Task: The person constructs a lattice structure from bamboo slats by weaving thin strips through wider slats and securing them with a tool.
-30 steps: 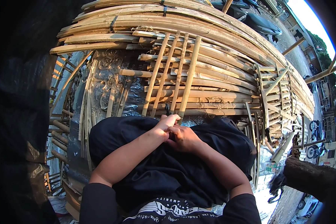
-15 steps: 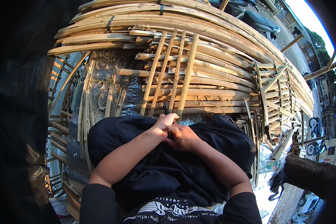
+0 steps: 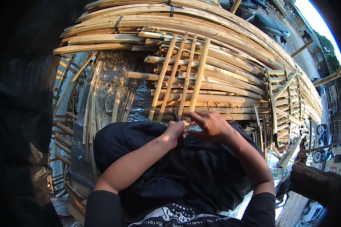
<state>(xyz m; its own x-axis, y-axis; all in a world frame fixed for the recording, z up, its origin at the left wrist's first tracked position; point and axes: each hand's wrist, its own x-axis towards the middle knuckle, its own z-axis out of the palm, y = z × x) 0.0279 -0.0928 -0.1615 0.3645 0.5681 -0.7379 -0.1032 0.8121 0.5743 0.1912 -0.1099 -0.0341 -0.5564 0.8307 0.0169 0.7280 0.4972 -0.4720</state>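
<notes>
The left hand (image 3: 174, 131) is in front of the person's lap, its grip curled around a dark, narrow tool (image 3: 182, 142) that shows above the fist and again below it. The right hand (image 3: 212, 126) is just beside it on the right, its grip loosely open — fingers bent toward the left hand, thumb apart from them below. Whether its fingertips touch anything cannot be told.

Just beyond the hands, four slender bamboo strips (image 3: 200, 75) lean side by side, spread a little apart, their near ends by the knees and their far ends over a stack of split bamboo (image 3: 231, 98). The lower end of the rightmost strip runs down behind the right hand. Under both forearms are black trousers (image 3: 140, 140), the legs folded outward, and a black shirt (image 3: 163, 217) with white print.

Farther out, longer bamboo lengths (image 3: 201, 22) curve across the top of the view, bound at places with a dark strap (image 3: 117, 23). Curled shavings (image 3: 111, 68) lie to the left of the stack; to its right is a bamboo lattice (image 3: 286, 98) — and below that, a thick dark log (image 3: 316, 182). Motorbikes (image 3: 271, 24) stand at the upper right.
</notes>
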